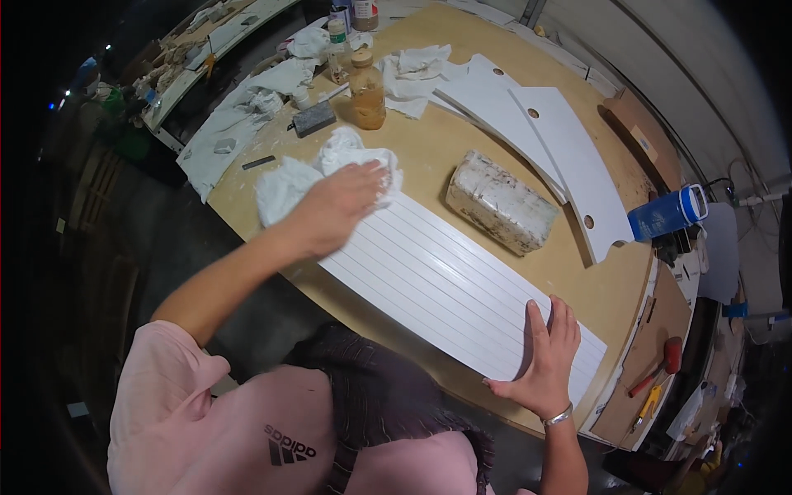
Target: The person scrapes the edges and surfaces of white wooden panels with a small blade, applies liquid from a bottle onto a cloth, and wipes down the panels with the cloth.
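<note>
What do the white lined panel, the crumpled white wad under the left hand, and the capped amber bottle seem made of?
Panel: perhaps painted wood or board; glossy, reflecting light. Wad: likely soft matte cloth, from its loose folds. Bottle: see-through glass or plastic, unclear which; amber contents show.

A blue jug (662, 214) sits beside white panels (569, 157); a mallet (672, 355) lies near a yellow tool (650, 404).

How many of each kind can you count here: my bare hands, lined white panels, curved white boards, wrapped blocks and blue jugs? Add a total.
Left hand and right hand: 2
Lined panel: 1
Curved boards: 2
Wrapped block: 1
Blue jug: 1
Total: 7
</note>
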`<action>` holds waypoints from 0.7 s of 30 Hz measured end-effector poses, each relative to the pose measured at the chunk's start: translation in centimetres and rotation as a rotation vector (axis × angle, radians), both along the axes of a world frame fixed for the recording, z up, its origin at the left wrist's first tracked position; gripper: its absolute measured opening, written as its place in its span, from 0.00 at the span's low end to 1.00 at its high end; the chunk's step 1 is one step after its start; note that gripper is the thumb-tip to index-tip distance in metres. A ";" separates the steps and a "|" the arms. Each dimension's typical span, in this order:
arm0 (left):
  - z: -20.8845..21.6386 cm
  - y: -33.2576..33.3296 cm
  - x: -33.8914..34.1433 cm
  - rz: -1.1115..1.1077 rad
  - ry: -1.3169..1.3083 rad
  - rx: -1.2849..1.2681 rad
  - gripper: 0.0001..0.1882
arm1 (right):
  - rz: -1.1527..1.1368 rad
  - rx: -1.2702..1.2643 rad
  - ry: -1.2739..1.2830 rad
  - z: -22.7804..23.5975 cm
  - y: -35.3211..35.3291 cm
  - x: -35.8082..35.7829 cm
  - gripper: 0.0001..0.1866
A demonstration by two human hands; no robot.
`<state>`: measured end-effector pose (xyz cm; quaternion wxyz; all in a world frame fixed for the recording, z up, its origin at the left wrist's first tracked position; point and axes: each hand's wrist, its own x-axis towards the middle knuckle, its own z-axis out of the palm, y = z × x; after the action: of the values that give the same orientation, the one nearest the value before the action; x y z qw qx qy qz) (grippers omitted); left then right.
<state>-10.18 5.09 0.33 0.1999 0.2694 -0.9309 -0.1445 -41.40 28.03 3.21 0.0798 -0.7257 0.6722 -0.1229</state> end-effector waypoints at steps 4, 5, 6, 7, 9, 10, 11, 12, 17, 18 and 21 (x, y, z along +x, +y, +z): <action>-0.2 11.8 -9.7 -0.379 0.174 -0.015 0.21 | 0.049 -0.010 0.008 -0.7 -0.3 0.0 0.58; 0.2 12.2 -9.7 -0.379 0.183 -0.010 0.21 | 0.057 -0.027 -0.006 -1.0 -0.1 -0.3 0.58; 0.6 12.5 -9.4 -0.471 0.177 0.119 0.21 | 0.068 -0.044 -0.022 -1.0 0.1 -0.6 0.59; 0.6 12.6 -8.9 -0.559 0.169 0.247 0.21 | 0.070 -0.040 -0.017 -0.9 0.1 -0.8 0.59; -0.5 9.4 -6.1 -0.390 0.121 0.116 0.21 | 0.028 -0.026 0.006 -0.7 0.3 -0.6 0.59; -0.5 8.5 -5.4 -0.326 0.082 0.161 0.20 | 0.012 -0.023 0.008 -0.9 0.4 -0.5 0.59; -0.2 9.6 -6.2 -0.319 0.082 0.165 0.20 | 0.026 -0.027 0.024 -1.0 0.3 -0.5 0.60; 0.4 11.1 -8.1 -0.322 0.106 0.077 0.19 | 0.041 -0.031 0.040 -1.2 0.3 -0.5 0.62; -0.5 11.1 -6.6 -0.318 0.282 0.071 0.15 | 0.072 -0.056 -0.001 -0.9 -0.1 -0.7 0.58; -0.7 8.1 -3.0 -0.160 0.221 0.028 0.13 | 0.056 -0.038 0.001 -0.6 0.1 -0.6 0.58; 0.2 0.3 9.6 0.635 0.086 0.265 0.08 | 0.024 0.017 0.046 -0.6 0.2 -0.4 0.62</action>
<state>-0.57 5.42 0.52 0.2373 0.5631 -0.7644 -0.2058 -41.78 28.23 2.64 0.0721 -0.7357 0.6661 -0.0996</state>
